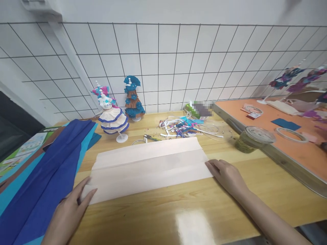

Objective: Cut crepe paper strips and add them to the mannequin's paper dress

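A wide sheet of pale crepe paper point(150, 170) lies across the wooden table, with a crease running along its length. My left hand point(74, 202) grips its lower left corner, thumb on top and fingers partly hidden behind the edge. At the other end, my right hand point(224, 172) pinches the right edge between thumb and fingers. Just beyond the paper's far edge are a utility knife point(152, 137) and a roll of tape point(139, 142), the roll partly covered by the sheet.
Blue crepe paper point(58, 163) is piled at left. Behind stand a white-and-blue paper-dress figure point(113, 119) and a teal-and-brown one point(133, 100). Paper scraps point(181, 126) lie mid-table. A clear round tub point(251, 139) sits right, near an orange-topped table point(268, 117) with a raised edge.
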Demonstrator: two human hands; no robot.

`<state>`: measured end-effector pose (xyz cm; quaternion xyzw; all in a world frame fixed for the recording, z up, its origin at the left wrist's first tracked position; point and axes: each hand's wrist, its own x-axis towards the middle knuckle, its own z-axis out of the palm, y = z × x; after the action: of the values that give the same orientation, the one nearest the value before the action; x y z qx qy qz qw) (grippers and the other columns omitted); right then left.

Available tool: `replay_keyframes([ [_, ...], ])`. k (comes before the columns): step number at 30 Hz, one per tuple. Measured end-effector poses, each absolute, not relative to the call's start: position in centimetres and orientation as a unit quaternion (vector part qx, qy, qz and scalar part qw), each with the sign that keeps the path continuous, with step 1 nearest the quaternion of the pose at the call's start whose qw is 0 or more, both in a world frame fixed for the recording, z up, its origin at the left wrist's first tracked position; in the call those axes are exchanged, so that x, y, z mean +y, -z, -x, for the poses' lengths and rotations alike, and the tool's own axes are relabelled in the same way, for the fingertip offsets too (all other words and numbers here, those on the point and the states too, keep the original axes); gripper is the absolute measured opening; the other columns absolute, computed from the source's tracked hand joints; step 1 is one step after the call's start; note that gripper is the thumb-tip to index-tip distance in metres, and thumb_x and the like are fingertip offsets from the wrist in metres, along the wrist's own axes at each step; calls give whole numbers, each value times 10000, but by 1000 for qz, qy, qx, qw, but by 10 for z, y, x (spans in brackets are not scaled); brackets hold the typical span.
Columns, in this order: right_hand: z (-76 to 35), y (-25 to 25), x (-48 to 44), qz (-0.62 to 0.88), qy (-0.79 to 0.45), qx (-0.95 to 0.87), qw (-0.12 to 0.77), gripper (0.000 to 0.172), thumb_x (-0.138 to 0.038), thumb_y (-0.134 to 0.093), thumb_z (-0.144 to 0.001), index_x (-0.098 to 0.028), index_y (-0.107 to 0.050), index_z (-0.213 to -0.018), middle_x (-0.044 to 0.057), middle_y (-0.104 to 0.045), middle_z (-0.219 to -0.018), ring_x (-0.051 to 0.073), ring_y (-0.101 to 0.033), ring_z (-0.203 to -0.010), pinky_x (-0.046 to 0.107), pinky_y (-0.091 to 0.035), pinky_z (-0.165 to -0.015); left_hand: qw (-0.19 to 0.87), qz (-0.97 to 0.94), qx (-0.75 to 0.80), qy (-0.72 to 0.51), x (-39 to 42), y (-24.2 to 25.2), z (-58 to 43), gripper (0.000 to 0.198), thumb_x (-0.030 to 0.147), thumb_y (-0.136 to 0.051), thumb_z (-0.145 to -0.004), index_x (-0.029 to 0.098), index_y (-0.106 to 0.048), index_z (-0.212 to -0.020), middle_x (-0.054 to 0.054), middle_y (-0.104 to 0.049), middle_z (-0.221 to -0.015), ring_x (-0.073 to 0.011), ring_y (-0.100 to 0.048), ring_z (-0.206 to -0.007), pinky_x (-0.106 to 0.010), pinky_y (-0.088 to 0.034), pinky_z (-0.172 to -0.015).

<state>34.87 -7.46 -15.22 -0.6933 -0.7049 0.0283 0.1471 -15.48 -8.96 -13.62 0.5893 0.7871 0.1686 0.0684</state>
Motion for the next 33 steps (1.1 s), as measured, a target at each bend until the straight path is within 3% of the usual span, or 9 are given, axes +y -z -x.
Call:
replay_keyframes([
  [10,-348,153,-78,690,-29,-701,177,357,-432,-351,-885,-220,-638,-867,71,-668,-763,223,-622,-729,329,-450,-668,67,-593,790,-139,-89,138,153,588,521,-382,-786,205,-449,-1277,-81,-613,-1166,-283,-603,-1006,-327,-479,-797],
  [16,-350,157,-77,698,-29,-689,192,359,-441,-367,-870,-201,-594,-1009,83,-687,-860,233,-636,-775,341,-464,-699,47,-597,792,-116,-91,142,153,554,508,-355,-824,229,-424,-1298,-86,-624,-1129,-278,-614,-978,-331,-482,-772],
  [23,-349,157,-77,739,-35,-646,190,464,-489,-384,-843,-174,-503,-1162,39,-650,-725,222,-624,-691,312,-454,-589,18,-608,786,-108,-93,143,155,545,513,-355,-831,217,-440,-1281,-95,-631,-1102,-267,-629,-912,-323,-476,-736],
  [29,-347,155,-78,734,-31,-652,188,469,-491,-374,-840,-174,-507,-1160,47,-648,-720,232,-628,-690,317,-455,-592,-1,-609,785,-113,-95,143,160,542,494,-344,-833,178,-463,-1256,-53,-653,-779,-228,-632,-727,-280,-452,-620],
  [33,-348,157,-80,736,-14,-654,174,486,-515,-369,-841,-173,-519,-1154,72,-677,-794,239,-640,-719,321,-466,-596,-17,-619,775,-129,-97,143,160,526,460,-356,-834,145,-476,-1237,-35,-629,-706,-214,-618,-721,-267,-433,-615],
])
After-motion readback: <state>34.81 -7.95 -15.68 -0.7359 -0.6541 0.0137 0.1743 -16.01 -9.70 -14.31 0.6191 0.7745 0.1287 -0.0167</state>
